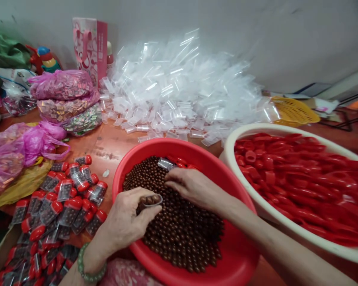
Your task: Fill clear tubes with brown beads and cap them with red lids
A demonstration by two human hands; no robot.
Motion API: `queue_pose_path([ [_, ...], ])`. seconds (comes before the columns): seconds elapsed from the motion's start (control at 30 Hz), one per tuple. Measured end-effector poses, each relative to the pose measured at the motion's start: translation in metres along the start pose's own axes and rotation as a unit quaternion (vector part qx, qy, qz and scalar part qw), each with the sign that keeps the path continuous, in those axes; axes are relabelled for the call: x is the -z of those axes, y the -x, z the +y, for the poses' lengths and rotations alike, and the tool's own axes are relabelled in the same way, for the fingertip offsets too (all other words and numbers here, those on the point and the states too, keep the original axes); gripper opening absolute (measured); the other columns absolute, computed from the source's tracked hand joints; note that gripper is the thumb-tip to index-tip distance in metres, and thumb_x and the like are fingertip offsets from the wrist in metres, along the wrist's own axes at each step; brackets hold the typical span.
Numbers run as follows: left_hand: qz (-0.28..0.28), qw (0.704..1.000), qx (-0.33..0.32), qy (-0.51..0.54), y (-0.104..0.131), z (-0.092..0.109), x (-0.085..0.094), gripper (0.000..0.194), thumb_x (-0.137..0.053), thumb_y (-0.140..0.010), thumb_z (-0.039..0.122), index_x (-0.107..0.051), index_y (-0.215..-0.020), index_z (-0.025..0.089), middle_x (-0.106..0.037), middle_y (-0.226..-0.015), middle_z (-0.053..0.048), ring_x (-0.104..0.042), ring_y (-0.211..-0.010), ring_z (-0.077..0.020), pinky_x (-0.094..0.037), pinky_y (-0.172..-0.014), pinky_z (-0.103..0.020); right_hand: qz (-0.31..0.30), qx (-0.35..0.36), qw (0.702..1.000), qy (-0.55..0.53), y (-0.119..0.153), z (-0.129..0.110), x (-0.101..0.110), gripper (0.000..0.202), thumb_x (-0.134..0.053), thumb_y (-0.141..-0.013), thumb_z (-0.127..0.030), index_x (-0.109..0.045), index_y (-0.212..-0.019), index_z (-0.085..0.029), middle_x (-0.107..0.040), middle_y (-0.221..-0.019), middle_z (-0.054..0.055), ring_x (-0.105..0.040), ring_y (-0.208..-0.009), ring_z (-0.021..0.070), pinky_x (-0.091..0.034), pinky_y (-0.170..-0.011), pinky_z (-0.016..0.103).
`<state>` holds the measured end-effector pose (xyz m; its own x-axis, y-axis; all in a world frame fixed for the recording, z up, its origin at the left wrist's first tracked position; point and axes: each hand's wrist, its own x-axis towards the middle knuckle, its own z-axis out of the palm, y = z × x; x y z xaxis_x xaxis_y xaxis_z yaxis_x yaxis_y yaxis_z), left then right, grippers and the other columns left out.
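Note:
My left hand (122, 218) is closed around a small clear plastic tube (152, 200) with brown balls in it, its open end facing right. It is over the left rim of a red basin (241, 254) that holds a heap of shiny brown balls (185, 238). My right hand (191, 184) is over the middle of the heap, fingers lightly curled and thumb apart, with nothing visible between them. Just beyond its fingertips another clear tube (166, 163) lies on the balls, near several red caps (180, 162) at the basin's far side.
A white tub (231, 139) of red caps stands at right. Empty clear tubes (173, 95) are piled along the wall. Filled red-capped tubes (68, 210) lie heaped at left, near pink bags (41, 139). A yellow basket (295, 111) is at the back right.

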<state>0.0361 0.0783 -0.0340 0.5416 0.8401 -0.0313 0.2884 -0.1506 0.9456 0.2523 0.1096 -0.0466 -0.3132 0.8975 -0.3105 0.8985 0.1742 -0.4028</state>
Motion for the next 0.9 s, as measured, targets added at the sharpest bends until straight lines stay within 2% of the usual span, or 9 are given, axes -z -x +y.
queue_pose_path([
  [0.13, -0.008, 1.0, -0.017, 0.005, -0.007, 0.0, -0.002, 0.014, -0.059, -0.088, 0.02, -0.068, -0.097, 0.014, -0.071, -0.094, -0.004, -0.063, -0.086, -0.0136, -0.048, -0.081, -0.023, 0.066, -0.043, 0.992, 0.103, -0.031, 0.013, -0.004, 0.022, -0.049, -0.09, -0.021, -0.062, -0.104, -0.011, -0.065, -0.103, 0.017, -0.06, -0.097, 0.0282, -0.043, -0.082, 0.036],
  [0.23, -0.007, 0.999, -0.02, 0.026, -0.009, -0.002, -0.002, 0.016, -0.059, -0.088, 0.021, -0.069, -0.098, 0.014, -0.071, -0.097, -0.005, -0.064, -0.088, -0.014, -0.047, -0.083, -0.024, 0.067, -0.033, 0.986, 0.149, -0.047, 0.014, -0.013, 0.023, -0.052, -0.086, -0.016, -0.061, -0.107, -0.011, -0.065, -0.106, 0.019, -0.059, -0.098, 0.0294, -0.043, -0.082, 0.037],
  [0.33, -0.006, 0.997, 0.026, 0.076, -0.009, -0.003, -0.001, 0.021, -0.06, -0.087, 0.023, -0.068, -0.104, 0.014, -0.072, -0.097, -0.005, -0.065, -0.088, -0.0144, -0.049, -0.081, -0.024, 0.064, -0.015, 0.983, 0.169, -0.052, 0.013, -0.018, 0.02, -0.05, -0.086, -0.013, -0.064, -0.099, -0.01, -0.067, -0.1, 0.02, -0.06, -0.094, 0.0293, -0.043, -0.08, 0.038],
  [0.43, -0.013, 0.992, 0.054, 0.117, -0.007, -0.002, 0.001, 0.022, -0.06, -0.087, 0.025, -0.068, -0.104, 0.014, -0.073, -0.095, -0.006, -0.066, -0.086, -0.0147, -0.049, -0.077, -0.023, 0.076, 0.009, 0.984, 0.16, -0.047, 0.014, -0.015, 0.022, -0.053, -0.086, -0.018, -0.065, -0.104, -0.012, -0.068, -0.104, 0.018, -0.06, -0.097, 0.0299, -0.043, -0.083, 0.039],
  [0.57, 0.001, 0.994, 0.033, 0.106, -0.007, -0.001, 0.003, 0.017, -0.057, -0.088, 0.024, -0.066, -0.098, 0.013, -0.07, -0.092, -0.005, -0.063, -0.084, -0.0142, -0.048, -0.077, -0.023, 0.11, 0.03, 0.987, 0.112, -0.031, 0.028, -0.003, 0.029, -0.054, -0.089, -0.027, -0.064, -0.113, -0.015, -0.067, -0.113, 0.013, -0.059, -0.105, 0.0273, -0.044, -0.091, 0.039],
  [0.73, -0.011, 0.997, 0.027, 0.076, -0.006, -0.005, 0.002, 0.017, -0.054, -0.09, 0.024, -0.064, -0.1, 0.014, -0.068, -0.093, -0.005, -0.061, -0.085, -0.0138, -0.047, -0.08, -0.024, 0.153, 0.006, 0.988, 0.038, -0.008, 0.048, 0.005, 0.028, -0.049, -0.09, -0.032, -0.067, -0.104, -0.016, -0.07, -0.104, 0.013, -0.064, -0.098, 0.0265, -0.048, -0.089, 0.039],
  [0.8, -0.025, 0.996, 0.024, 0.085, -0.006, -0.005, 0.001, 0.017, -0.054, -0.09, 0.024, -0.064, -0.1, 0.015, -0.068, -0.095, -0.005, -0.062, -0.087, -0.0143, -0.046, -0.08, -0.024, 0.172, -0.001, 0.985, -0.027, 0.001, 0.046, 0.005, 0.026, -0.052, -0.088, -0.035, -0.068, -0.099, -0.019, -0.071, -0.101, 0.012, -0.064, -0.095, 0.0274, -0.048, -0.089, 0.041],
  [0.9, -0.036, 0.994, 0.038, 0.1, -0.006, -0.004, -0.001, 0.019, -0.055, -0.091, 0.026, -0.064, -0.102, 0.015, -0.068, -0.094, -0.005, -0.061, -0.086, -0.0147, -0.047, -0.078, -0.024, 0.189, 0.023, 0.972, -0.136, 0.014, 0.03, 0.008, 0.023, -0.055, -0.086, -0.038, -0.067, -0.096, -0.021, -0.07, -0.098, 0.01, -0.064, -0.093, 0.0264, -0.048, -0.088, 0.04],
])
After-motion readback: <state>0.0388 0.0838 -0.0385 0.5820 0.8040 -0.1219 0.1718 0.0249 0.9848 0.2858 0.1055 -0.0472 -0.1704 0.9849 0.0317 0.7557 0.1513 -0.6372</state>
